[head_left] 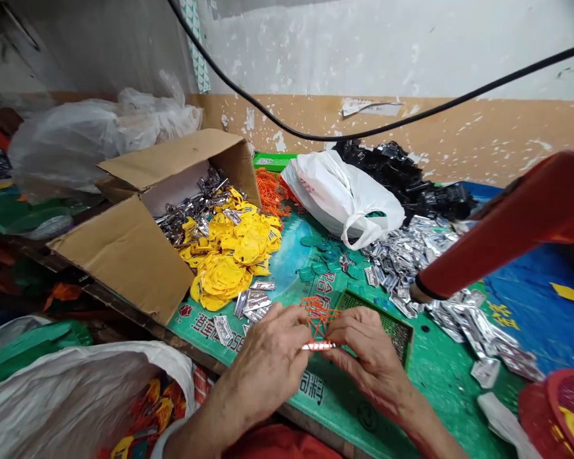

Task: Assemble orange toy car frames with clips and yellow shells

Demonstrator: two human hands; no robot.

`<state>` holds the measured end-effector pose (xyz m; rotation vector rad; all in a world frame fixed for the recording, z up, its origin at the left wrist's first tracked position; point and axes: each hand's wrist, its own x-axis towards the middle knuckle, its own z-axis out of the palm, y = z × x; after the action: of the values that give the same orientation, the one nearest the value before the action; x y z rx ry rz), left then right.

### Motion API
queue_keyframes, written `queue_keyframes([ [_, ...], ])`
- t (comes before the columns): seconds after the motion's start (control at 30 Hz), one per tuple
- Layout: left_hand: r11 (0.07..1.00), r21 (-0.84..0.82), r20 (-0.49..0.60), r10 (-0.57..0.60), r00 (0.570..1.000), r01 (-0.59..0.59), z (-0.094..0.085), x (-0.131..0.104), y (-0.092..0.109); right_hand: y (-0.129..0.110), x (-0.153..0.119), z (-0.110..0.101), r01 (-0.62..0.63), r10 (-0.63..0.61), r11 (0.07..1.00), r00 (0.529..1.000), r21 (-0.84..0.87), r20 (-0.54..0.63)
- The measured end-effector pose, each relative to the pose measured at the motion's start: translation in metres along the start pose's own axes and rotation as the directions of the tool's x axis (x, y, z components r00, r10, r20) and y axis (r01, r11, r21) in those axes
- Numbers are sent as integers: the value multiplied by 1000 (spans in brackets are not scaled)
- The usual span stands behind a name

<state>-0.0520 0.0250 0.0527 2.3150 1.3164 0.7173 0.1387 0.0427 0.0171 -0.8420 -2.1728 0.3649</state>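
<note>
Between both hands, just above the table's front part, is an orange plastic lattice piece [318, 324] with a thin silvery strip along its near edge. My left hand [278, 347] is closed on its left side, fingers pinched together. On the right side, my right hand [363, 344] grips it between thumb and fingers. Behind the right hand lies a green basket [406, 354], partly covered by that hand. Several shiny silver pieces [256, 303] lie on the green sheet beyond my left hand.
A cardboard box [129, 255] spills yellow plastic parts [224, 274] at the left. A white plastic bag [339, 191] and a silver heap [411, 255] are behind. A red post [497, 223] slants in from the right. A white sack [100, 363] stands at front left.
</note>
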Motion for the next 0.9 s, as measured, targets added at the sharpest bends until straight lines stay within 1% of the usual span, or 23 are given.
queue_keyframes([
  [0.03, 996, -83, 57, -21, 998, 26, -3, 1, -3, -1, -1, 0, -20, 18, 999, 999, 49, 39],
  [0.07, 975, -200, 151, -66, 986, 96, -5, 3, -6, -2, -2, 0, -46, 38, 994, 996, 100, 83],
  [0.1, 920, -330, 271, -124, 954, 213, -6, 4, -11, -2, -2, 0, -79, 61, 986, 990, 144, 126],
  [0.13, 818, -448, 409, -170, 897, 360, -7, 5, -15, -3, -3, 0, -117, 88, 978, 982, 174, 168],
  [0.17, 696, -531, 515, -187, 836, 483, -7, 5, -20, -4, -3, 0, -155, 115, 969, 972, 195, 206],
  [0.2, 583, -582, 582, -188, 791, 566, -7, 6, -23, -4, -4, 0, -192, 141, 959, 961, 210, 238],
  [0.23, 503, -609, 622, -177, 763, 613, -6, 5, -25, -5, -4, 0, -224, 162, 948, 950, 225, 265],
  [0.27, 465, -618, 641, -168, 749, 634, -6, 5, -26, -6, -3, -1, -252, 178, 937, 941, 243, 289],
  [0.3, 455, -616, 651, -165, 741, 643, -6, 4, -25, -7, -3, -1, -275, 189, 924, 932, 265, 310],
  [0.4, 461, -590, 677, -164, 717, 663, -5, 1, -19, -7, -2, -3, -309, 193, 896, 917, 318, 348],
  [0.43, 442, -593, 688, -156, 709, 673, -4, 0, -17, -7, -2, -4, -306, 185, 895, 916, 323, 356],
  [0.5, 367, -624, 700, -132, 702, 690, 0, -1, -15, -5, -1, -3, -286, 166, 910, 915, 301, 366],
  [0.57, 269, -663, 693, -135, 709, 699, 8, -3, -16, -3, -2, -1, -259, 162, 941, 910, 218, 382],
  [0.6, 225, -679, 681, -160, 714, 699, 13, -4, -17, -3, -2, 0, -251, 174, 955, 903, 155, 394],
  [0.63, 189, -690, 672, -193, 715, 699, 18, -4, -19, -3, -3, 0, -246, 191, 965, 893, 88, 407],
  [0.7, 146, -690, 668, -251, 701, 709, 28, -7, -23, -6, -4, -5, -240, 228, 970, 880, -24, 417],
  [0.73, 136, -687, 668, -268, 695, 713, 33, -8, -25, -7, -4, -12, -235, 238, 970, 893, -55, 381],
  [0.77, 130, -687, 667, -277, 692, 715, 36, -9, -26, -9, -4, -21, -232, 243, 970, 924, -75, 295],
  [0.8, 126, -687, 667, -282, 690, 716, 39, -10, -28, -10, -3, -33, -232, 244, 968, 959, -95, 144],
  [0.83, 127, -686, 667, -286, 688, 717, 41, -10, -29, -10, -1, -47, -244, 236, 963, 969, -113, -76],
  [0.87, 128, -683, 668, -291, 685, 719, 42, -10, -29, -9, 3, -63, -283, 224, 950, 913, -134, -341],
  [0.9, 133, -679, 668, -295, 683, 722, 43, -10, -29, -6, 7, -79, -335, 187, 930, 781, -148, -595],
])
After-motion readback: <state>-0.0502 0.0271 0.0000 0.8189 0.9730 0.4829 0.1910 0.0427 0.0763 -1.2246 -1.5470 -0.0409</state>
